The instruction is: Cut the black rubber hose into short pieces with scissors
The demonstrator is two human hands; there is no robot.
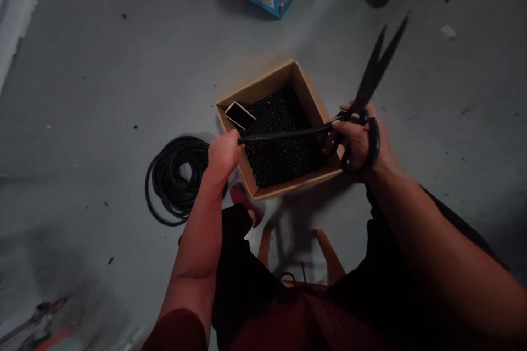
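You appear to be holding the black hose (284, 135) taut above the box (272, 82), left hand (224, 153) closed round it, right hand (358, 140) pinching it while gripping outward-pointing scissors (366, 90), so any cut would likely call for turning them onto it.

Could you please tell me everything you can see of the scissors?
The scissors look large and nearly black, with long, pointed blades and rounded handle loops; the blades look like metal. They sit in the right hand, which partly covers the handles. The blades are slightly parted in a narrow V, tips pointing away from the person and rightward, beside the right corner of the cardboard box. Whether the black tube touches them is unclear.
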